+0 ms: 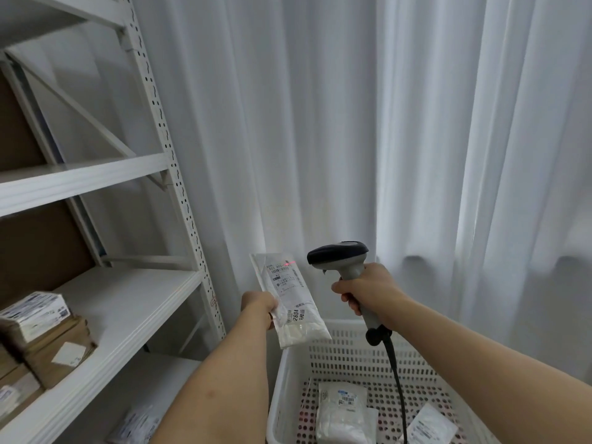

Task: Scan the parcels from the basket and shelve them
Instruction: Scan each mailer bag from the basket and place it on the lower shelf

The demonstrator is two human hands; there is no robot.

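Head view: we scan — left hand [260, 305] pinches the parcel [290, 302], right hand [368, 291] grips the scanner [344, 267] — next we shelve it.

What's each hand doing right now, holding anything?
Left hand: grips the flat white plastic mailer parcel by its lower edge.
Right hand: wrapped round the grey handle of the dark-headed barcode scanner.

Glossy, crinkled clear-plastic parcel [290, 301] with matt paper label. Smooth plastic scanner [344, 267], dark head, grey grip. Perforated white plastic basket [346, 357]. Matt painted metal shelving [96, 177]. Brown cardboard boxes [61, 350]. Soft white cloth curtain [416, 123].
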